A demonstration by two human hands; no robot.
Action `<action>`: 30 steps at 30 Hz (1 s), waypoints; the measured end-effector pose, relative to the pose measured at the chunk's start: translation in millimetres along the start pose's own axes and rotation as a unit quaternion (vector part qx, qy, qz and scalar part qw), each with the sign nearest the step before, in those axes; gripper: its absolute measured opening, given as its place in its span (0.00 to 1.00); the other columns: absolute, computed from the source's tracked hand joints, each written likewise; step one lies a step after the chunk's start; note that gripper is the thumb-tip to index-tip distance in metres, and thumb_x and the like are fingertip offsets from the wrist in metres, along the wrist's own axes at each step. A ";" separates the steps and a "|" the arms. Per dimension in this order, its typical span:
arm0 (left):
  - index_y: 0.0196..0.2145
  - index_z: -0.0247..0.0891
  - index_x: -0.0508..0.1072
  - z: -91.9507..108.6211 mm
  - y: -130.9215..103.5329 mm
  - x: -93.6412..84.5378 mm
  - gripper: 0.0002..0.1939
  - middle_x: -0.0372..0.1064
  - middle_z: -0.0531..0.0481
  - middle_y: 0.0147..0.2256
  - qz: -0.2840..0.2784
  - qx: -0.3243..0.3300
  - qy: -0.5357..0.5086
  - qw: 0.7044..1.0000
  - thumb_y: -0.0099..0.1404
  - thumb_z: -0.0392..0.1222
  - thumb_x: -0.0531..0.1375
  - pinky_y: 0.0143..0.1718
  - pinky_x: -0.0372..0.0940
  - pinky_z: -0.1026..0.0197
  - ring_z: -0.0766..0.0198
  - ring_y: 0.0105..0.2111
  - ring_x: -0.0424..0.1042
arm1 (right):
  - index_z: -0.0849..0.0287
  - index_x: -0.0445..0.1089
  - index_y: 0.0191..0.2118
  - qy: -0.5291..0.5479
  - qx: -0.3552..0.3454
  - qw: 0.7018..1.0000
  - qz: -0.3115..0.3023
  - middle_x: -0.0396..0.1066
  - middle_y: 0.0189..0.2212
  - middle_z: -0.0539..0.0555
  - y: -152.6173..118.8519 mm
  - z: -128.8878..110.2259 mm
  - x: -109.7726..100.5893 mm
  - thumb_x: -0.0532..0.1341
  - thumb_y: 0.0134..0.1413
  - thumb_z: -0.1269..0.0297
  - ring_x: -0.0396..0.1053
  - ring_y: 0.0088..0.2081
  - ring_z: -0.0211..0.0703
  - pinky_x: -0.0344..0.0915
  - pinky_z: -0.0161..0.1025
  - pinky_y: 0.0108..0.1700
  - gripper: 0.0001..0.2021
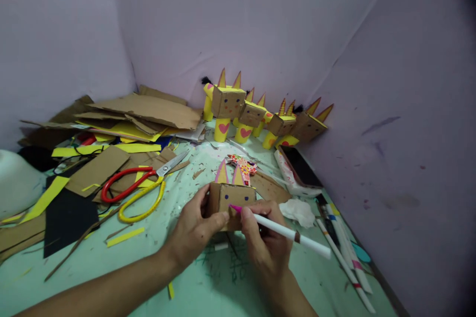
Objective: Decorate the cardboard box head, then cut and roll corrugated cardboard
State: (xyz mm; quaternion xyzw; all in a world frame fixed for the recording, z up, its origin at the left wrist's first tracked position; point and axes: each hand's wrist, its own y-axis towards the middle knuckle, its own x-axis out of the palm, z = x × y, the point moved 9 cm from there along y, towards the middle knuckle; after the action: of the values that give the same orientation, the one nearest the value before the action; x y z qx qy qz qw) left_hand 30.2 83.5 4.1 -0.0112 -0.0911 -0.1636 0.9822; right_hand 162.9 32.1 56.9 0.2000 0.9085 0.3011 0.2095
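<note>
My left hand (199, 225) grips the left side of a small cardboard box head (241, 194), its thumb lying across the lower front. Two pointed yellow ears with pink edges rise from the top of the head, and two dark blue dots mark its front. In my right hand (266, 233) is a white felt-tip marker (288, 232), pinched near its pink tip. That tip touches, or almost touches, the cardboard below the dots. The right fingers also rest against the head's right side. My hands hide the head's lower corners.
Similar cardboard-headed yellow figures (227, 104) stand along the back wall. Red-and-yellow scissors (143, 185) lie left among cardboard sheets (148, 109) and paper strips. At right are a phone (299, 164), a crumpled tissue (297, 212) and several markers (345, 267).
</note>
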 end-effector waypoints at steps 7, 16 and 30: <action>0.51 0.38 0.66 -0.7 0.5 -1.3 0.23 0.73 0.45 0.47 0.002 0.009 0.021 1.000 0.58 0.41 0.61 0.50 0.66 0.52 0.50 0.47 0.71 | 0.55 0.67 0.31 0.006 -0.010 1.000 -0.012 0.68 0.19 0.45 -0.2 -3.1 2.4 0.60 0.58 0.66 0.65 0.19 0.33 0.60 0.28 0.20 0.05; 0.52 0.38 0.66 1.7 0.0 -1.7 0.24 0.74 0.44 0.46 0.005 0.015 0.022 1.000 0.57 0.42 0.61 0.49 0.67 0.52 0.50 0.47 0.72 | 0.56 0.68 0.31 -0.006 -0.005 1.000 -0.009 0.69 0.19 0.46 0.1 -0.8 2.4 0.60 0.58 0.66 0.66 0.19 0.34 0.62 0.29 0.21 0.05; 0.53 0.38 0.65 -1.0 -0.2 -1.2 0.25 0.73 0.43 0.49 -0.002 0.016 0.012 1.000 0.58 0.42 0.62 0.50 0.66 0.51 0.51 0.47 0.72 | 0.56 0.66 0.29 -0.013 -0.004 1.000 0.005 0.65 0.16 0.44 0.8 -2.8 -0.7 0.60 0.58 0.67 0.62 0.16 0.32 0.59 0.27 0.17 0.06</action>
State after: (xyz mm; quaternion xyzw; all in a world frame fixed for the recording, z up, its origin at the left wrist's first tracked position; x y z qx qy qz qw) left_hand 29.2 83.6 2.8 0.0071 -0.0816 -0.1640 0.9830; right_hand 162.3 31.1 59.6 0.2076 0.9034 0.3031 0.2210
